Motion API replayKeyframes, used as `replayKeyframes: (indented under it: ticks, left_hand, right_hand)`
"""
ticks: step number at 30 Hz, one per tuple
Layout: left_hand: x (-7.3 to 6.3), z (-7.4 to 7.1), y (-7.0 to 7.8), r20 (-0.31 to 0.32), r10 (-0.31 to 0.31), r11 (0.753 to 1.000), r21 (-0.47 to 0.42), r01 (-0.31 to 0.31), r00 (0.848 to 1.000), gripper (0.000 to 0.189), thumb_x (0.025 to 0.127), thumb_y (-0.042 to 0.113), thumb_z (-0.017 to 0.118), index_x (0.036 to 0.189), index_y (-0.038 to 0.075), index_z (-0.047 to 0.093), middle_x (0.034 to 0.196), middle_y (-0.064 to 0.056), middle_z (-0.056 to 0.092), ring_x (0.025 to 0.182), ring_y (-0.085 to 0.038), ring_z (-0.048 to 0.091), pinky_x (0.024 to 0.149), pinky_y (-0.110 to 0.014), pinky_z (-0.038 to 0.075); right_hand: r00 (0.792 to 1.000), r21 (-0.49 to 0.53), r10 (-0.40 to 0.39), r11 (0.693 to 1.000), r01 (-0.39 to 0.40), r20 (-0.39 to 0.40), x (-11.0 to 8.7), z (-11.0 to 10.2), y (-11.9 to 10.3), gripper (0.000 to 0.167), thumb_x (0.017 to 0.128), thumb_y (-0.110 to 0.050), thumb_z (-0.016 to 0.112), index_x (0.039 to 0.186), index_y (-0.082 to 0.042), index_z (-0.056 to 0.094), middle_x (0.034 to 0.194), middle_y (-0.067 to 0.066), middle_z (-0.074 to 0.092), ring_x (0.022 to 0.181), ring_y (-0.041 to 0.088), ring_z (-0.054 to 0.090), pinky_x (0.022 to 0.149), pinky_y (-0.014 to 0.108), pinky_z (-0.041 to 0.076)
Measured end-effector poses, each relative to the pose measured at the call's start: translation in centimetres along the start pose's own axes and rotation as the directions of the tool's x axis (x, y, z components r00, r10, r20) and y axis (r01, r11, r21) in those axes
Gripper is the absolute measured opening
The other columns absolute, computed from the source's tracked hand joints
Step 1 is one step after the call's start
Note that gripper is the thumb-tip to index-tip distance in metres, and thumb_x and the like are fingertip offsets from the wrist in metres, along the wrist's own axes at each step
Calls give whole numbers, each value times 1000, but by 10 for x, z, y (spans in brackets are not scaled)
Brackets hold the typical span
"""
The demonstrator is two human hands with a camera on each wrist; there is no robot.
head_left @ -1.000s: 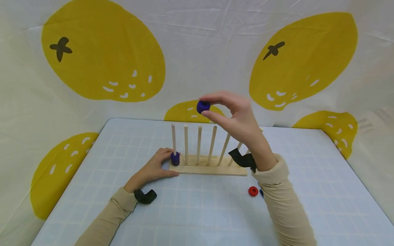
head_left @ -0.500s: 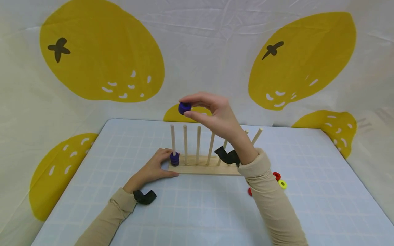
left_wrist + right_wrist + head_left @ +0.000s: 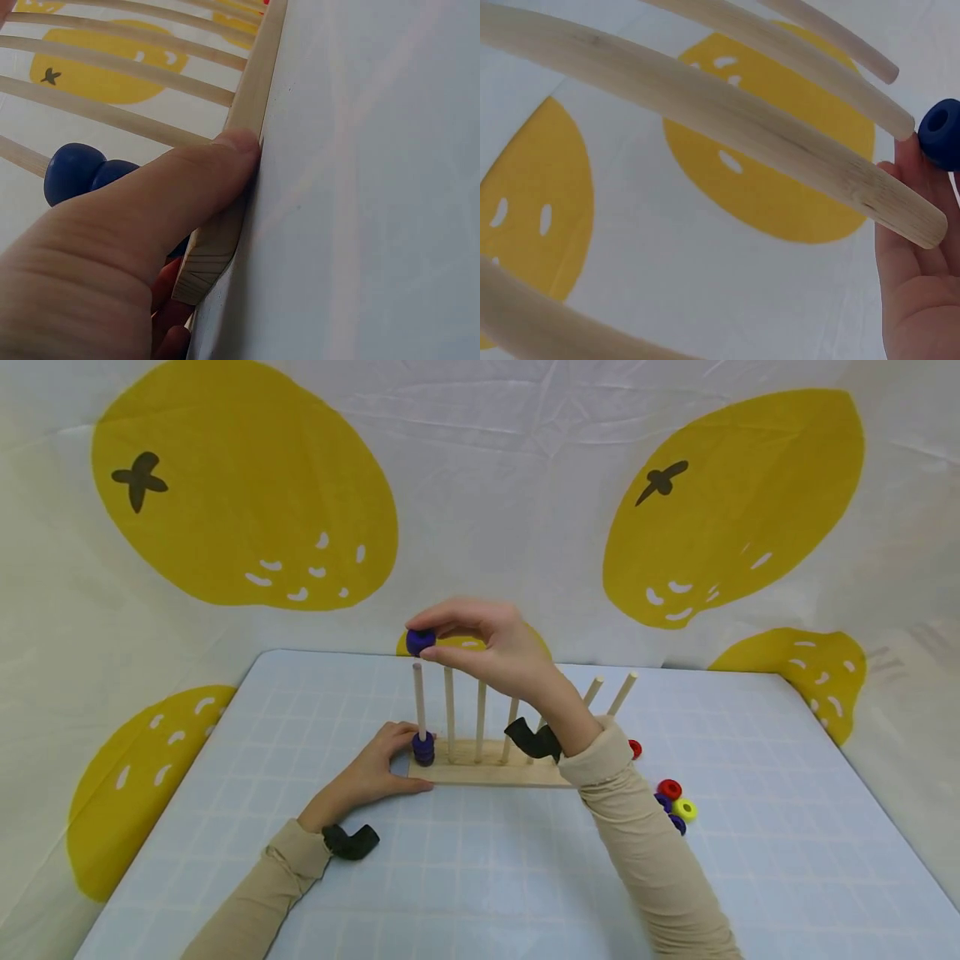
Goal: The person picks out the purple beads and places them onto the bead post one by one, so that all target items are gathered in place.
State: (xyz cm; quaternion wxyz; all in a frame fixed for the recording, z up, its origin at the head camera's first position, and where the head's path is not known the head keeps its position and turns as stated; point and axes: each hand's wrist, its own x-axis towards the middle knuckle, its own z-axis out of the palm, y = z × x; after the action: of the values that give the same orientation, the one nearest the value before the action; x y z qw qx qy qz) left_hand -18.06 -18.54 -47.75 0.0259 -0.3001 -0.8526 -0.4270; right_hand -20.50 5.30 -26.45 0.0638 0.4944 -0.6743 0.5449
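A wooden peg stand (image 3: 491, 775) with a row of upright pegs rests on the table. On its leftmost peg (image 3: 420, 702) sit several purple-blue rings (image 3: 423, 749), stacked at the bottom. My left hand (image 3: 375, 770) grips the stand's left end; in the left wrist view the thumb (image 3: 202, 169) presses along its front edge, with fingers behind. My right hand (image 3: 495, 647) pinches another purple-blue ring (image 3: 420, 643) between thumb and fingers, just above the leftmost peg's tip and apart from it. That ring's hole shows in the right wrist view, at the edge.
Right of the stand lie loose rings: a red ring (image 3: 670, 789), a yellow ring (image 3: 684, 811), a blue ring (image 3: 678, 824) and others. Another red ring (image 3: 635, 749) is partly hidden by the right sleeve. A lemon-print sheet (image 3: 502, 510) hangs behind the table (image 3: 465, 877).
My right hand has moved left with the pinched ring, then lowered slightly, to above the leftmost peg. More loose rings show at the right. My left hand keeps its grip on the stand.
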Motion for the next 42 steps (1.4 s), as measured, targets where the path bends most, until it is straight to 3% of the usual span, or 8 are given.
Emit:
replayKeyframes:
  ticks: [6, 15, 22, 29, 42]
  left_hand:
    - [0, 0, -2, -2, 11, 1000, 7, -11, 1000, 62, 70, 31, 92, 125, 15, 68, 126, 3, 58, 114, -17, 45, 97, -44, 39]
    - [0, -1, -2, -4, 27, 999, 19, -27, 1000, 63, 70, 29, 92, 126, 15, 68, 126, 2, 58, 114, -18, 46, 97, -46, 39]
    - [0, -1, -1, 2, 23, 1000, 8, -23, 1000, 62, 70, 29, 92, 126, 15, 68, 126, 2, 58, 115, -19, 45, 98, -47, 38]
    - [0, -1, -1, 11, -6, 1000, 10, 6, 1000, 62, 70, 29, 91, 126, 15, 68, 128, -1, 58, 117, -20, 45, 100, -51, 38]
    - [1, -1, -1, -6, 17, 1000, 17, -17, 1000, 63, 69, 30, 92, 125, 14, 68, 127, -1, 59, 116, -20, 46, 98, -49, 39]
  right_hand:
    - [996, -36, 62, 998, -60, 68, 0, 3, 4, 28, 86, 2, 74, 114, 3, 70, 111, 10, 71, 96, 14, 67, 88, 35, 53]
    - [985, -94, 77, 994, -63, 155, 0, 2, 7, 27, 87, 2, 73, 114, 4, 69, 103, 10, 72, 93, 15, 69, 86, 31, 53]
    - [981, -148, 112, 985, -88, 159, -1, 3, 5, 29, 87, -2, 75, 115, 2, 70, 104, 7, 72, 94, 13, 67, 88, 36, 53]
    - [981, -196, 124, 976, -94, 147, -1, 3, 3, 30, 87, -8, 76, 116, -2, 71, 109, 3, 71, 98, 12, 65, 90, 30, 51]
    - [989, -87, 47, 996, -35, 139, 1, -2, -2, 20, 91, -3, 70, 111, 0, 72, 105, 4, 73, 95, 13, 66, 89, 35, 52]
